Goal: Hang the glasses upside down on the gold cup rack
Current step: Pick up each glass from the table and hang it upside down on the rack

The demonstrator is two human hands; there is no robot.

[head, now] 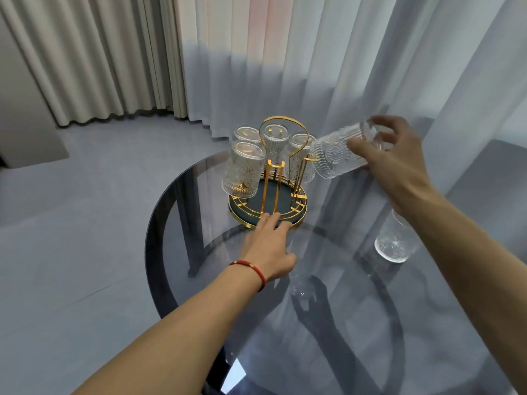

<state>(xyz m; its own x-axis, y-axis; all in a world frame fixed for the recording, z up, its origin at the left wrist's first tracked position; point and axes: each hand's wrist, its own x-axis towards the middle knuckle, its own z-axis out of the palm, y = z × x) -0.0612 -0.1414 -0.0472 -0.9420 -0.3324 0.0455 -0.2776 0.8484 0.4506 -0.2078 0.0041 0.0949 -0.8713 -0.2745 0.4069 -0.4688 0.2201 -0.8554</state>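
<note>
- Two bare forearms, no sleeves anywhere in view.
- Left hand [269, 246]: no rings visible, no glove.
- Thin red cord bracelet [251, 268] with small gold beads, snug around the left wrist, cord slightly twisted, beads grouped on the upper side.
- Right hand [395, 166]: no rings visible, no glove, no watch or band on the wrist.

I am in a home room, I think a living room: long pleated curtains [94, 61] and sheer drapes [328, 67] reach the grey floor [85, 195], beside my round glass table [356, 323].
</note>
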